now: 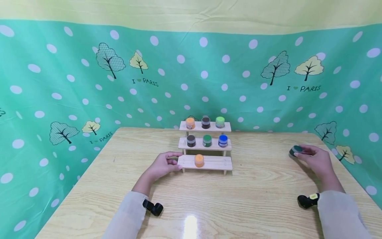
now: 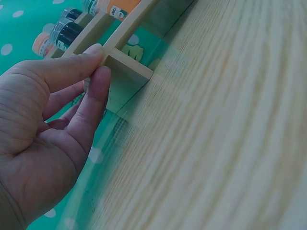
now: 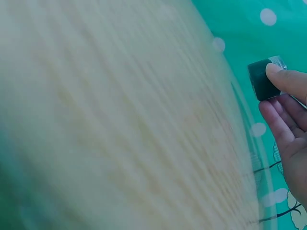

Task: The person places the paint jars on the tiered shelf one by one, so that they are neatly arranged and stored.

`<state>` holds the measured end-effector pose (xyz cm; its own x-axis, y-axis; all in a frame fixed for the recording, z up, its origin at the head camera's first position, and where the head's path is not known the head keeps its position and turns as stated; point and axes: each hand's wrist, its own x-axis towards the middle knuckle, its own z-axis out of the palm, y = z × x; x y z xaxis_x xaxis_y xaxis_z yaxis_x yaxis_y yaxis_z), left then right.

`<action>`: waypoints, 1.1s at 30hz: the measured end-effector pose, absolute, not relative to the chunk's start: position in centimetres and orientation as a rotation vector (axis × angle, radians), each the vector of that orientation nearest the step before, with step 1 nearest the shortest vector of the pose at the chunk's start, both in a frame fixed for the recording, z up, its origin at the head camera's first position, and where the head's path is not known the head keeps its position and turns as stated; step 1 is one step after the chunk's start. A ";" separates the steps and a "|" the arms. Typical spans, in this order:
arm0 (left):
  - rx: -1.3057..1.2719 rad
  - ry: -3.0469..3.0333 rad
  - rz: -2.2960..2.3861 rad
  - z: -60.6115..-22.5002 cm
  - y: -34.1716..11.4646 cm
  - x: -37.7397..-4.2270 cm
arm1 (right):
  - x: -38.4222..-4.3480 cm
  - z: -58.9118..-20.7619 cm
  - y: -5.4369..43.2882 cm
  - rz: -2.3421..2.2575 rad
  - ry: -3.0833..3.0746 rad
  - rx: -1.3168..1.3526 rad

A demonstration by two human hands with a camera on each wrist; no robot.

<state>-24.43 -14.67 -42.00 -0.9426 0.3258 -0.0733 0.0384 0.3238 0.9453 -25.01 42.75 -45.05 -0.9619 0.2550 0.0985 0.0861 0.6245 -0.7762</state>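
A three-tier wooden display stand (image 1: 215, 162) holds small paint jars. My left hand (image 1: 164, 165) pinches the left end of its lowest shelf between thumb and finger; the left wrist view shows the fingertips at the shelf corner (image 2: 127, 63). An orange paint jar (image 1: 199, 161) sits on that shelf. On the middle shelf are a dark jar (image 1: 191, 141), a green jar (image 1: 207, 141) and a blue jar (image 1: 222, 141). Far to the right, my right hand (image 1: 318, 161) grips a dark green paint jar (image 1: 296, 151), its thumb across the side (image 3: 265, 79).
The top shelf carries an orange jar (image 1: 190, 123), a dark jar (image 1: 205, 123) and a light green jar (image 1: 220, 122). A light wood table (image 1: 253, 199) lies under everything. Behind it hangs a green dotted cloth (image 1: 167, 59), which also runs along both sides.
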 end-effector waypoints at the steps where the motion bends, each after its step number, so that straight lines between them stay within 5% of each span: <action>1: 0.335 2.341 1.663 -42.0 -14.7 -24.4 | -24.9 -45.0 42.6 1.259 -2.647 -0.279; 33: 0.279 2.341 1.664 -44.7 -15.3 -26.3 | -22.7 -40.3 36.6 1.338 -2.554 0.120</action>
<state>-26.32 -15.25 -44.71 -0.9492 0.2999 -0.0952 0.0086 0.3273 0.9449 -22.71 36.58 -40.31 -0.9641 0.0451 0.2618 -0.1895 0.5738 -0.7967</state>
